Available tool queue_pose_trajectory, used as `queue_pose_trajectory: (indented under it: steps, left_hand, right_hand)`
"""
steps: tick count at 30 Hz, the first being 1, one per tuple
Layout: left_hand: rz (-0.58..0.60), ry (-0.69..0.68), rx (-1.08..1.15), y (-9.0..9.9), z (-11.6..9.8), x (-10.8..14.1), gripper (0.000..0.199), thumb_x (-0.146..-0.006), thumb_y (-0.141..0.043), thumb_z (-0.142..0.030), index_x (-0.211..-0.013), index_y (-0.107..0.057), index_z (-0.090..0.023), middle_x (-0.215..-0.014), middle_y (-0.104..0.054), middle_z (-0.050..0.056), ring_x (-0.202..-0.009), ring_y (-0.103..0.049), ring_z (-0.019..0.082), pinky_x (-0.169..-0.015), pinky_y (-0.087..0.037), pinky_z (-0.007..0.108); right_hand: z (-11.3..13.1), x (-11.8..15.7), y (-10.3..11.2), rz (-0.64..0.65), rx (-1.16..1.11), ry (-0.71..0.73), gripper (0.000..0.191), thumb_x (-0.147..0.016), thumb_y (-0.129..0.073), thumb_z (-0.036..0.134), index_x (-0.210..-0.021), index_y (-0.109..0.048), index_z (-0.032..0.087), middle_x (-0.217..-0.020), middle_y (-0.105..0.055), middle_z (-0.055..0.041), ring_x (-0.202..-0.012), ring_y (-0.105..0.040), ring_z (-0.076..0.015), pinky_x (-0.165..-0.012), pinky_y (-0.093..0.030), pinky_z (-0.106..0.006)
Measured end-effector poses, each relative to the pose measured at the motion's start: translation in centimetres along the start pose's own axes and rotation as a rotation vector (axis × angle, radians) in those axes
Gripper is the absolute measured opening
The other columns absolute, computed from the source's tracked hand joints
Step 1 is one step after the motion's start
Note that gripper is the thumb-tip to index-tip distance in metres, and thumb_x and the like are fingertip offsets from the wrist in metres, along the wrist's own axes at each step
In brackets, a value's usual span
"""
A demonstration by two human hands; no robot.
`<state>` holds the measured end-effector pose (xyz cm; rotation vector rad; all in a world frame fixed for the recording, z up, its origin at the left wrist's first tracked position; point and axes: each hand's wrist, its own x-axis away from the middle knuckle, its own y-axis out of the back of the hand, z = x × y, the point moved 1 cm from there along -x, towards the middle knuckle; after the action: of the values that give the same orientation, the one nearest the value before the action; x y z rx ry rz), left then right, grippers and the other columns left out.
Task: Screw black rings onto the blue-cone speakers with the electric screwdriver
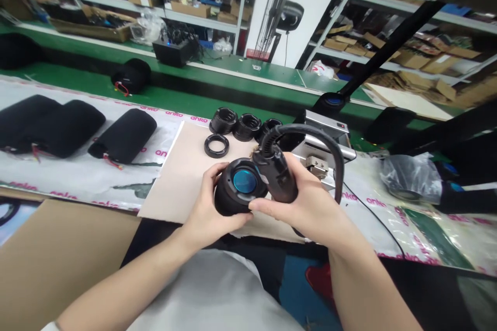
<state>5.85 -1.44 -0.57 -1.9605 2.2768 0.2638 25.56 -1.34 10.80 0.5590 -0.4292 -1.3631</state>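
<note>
A round black speaker body [229,197] with a shiny blue disc in its end is tilted up toward me. My left hand [209,209] is wrapped round its left side and underside. My right hand [303,207] grips a black handheld tool [276,176] with a thick curved cable, and its thumb rests on the speaker's right edge. The tool's head is beside the speaker's upper right rim; whether it touches cannot be made out. Behind the speaker, a flat black ring [216,146] lies on the beige board [174,170], with several deeper black rings [247,126] near it.
Black fabric-covered cylinders [124,136] with red wires lie at the left on the printed sheet. A silver metal device [330,137] stands behind my right hand. At the right are a clear plastic bag [411,173] and a thin cable; a black arm slants overhead.
</note>
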Motion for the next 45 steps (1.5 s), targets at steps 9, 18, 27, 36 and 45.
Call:
queue_pose_trajectory:
  steps: [9, 18, 27, 36, 45]
  left_hand:
    - [-0.012, -0.006, 0.008, -0.3, 0.0, 0.1, 0.094, -0.068, -0.094, -0.025, -0.145, -0.04, -0.033, -0.148, -0.054, 0.009, -0.142, -0.055, 0.034, -0.115, -0.051, 0.051]
    - [0.14, -0.064, 0.08, 1.6, -0.8, -1.1, 0.125, -0.053, -0.105, -0.044, -0.155, -0.034, -0.036, -0.161, -0.048, 0.014, -0.149, -0.05, 0.041, -0.122, -0.045, 0.057]
    - [0.299, -0.051, 0.168, 1.4, -3.5, -3.5, 0.09, -0.059, -0.103, -0.04, -0.136, -0.059, -0.023, -0.141, -0.069, 0.013, -0.132, -0.066, 0.039, -0.114, -0.054, 0.05]
    - [0.36, -0.101, 0.041, 2.5, -4.7, -4.1, 0.094, -0.05, -0.106, -0.04, -0.131, -0.061, -0.023, -0.145, -0.065, 0.013, -0.138, -0.063, 0.037, -0.118, -0.052, 0.046]
    - [0.32, 0.043, -0.157, 2.7, -4.7, -3.5, 0.09, -0.059, -0.1, -0.041, -0.136, -0.058, -0.023, -0.138, -0.071, 0.013, -0.126, -0.071, 0.036, -0.103, -0.062, 0.042]
  right_hand:
    - [0.4, 0.3, -0.4, -0.004, 0.048, 0.02, 0.068, -0.076, -0.09, 0.038, -0.138, -0.062, 0.039, -0.106, -0.073, 0.0018, -0.088, -0.071, -0.0212, -0.096, -0.06, -0.041]
    - [0.1, 0.3, -0.9, 0.043, -0.025, -0.088, 0.073, -0.07, -0.095, 0.039, -0.135, -0.063, 0.04, -0.117, -0.074, 0.0026, -0.101, -0.073, -0.0239, -0.096, -0.06, -0.038]
    - [-1.6, 1.4, -1.8, 0.031, -0.278, -0.207, 0.078, -0.068, -0.095, 0.031, -0.137, -0.059, 0.032, -0.122, -0.076, -0.0012, -0.112, -0.073, -0.0275, -0.097, -0.063, -0.04]
    - [-2.2, 1.6, -2.4, 0.0, -0.379, -0.147, 0.078, -0.065, -0.1, 0.031, -0.134, -0.066, 0.038, -0.135, -0.072, 0.0039, -0.127, -0.068, -0.0251, -0.106, -0.06, -0.034]
    - [-1.8, 3.0, 1.4, -0.389, -0.606, -0.132, 0.047, -0.077, -0.093, 0.04, -0.115, -0.069, 0.027, -0.11, -0.079, -0.0065, -0.051, -0.063, -0.0147, -0.053, -0.054, -0.033]
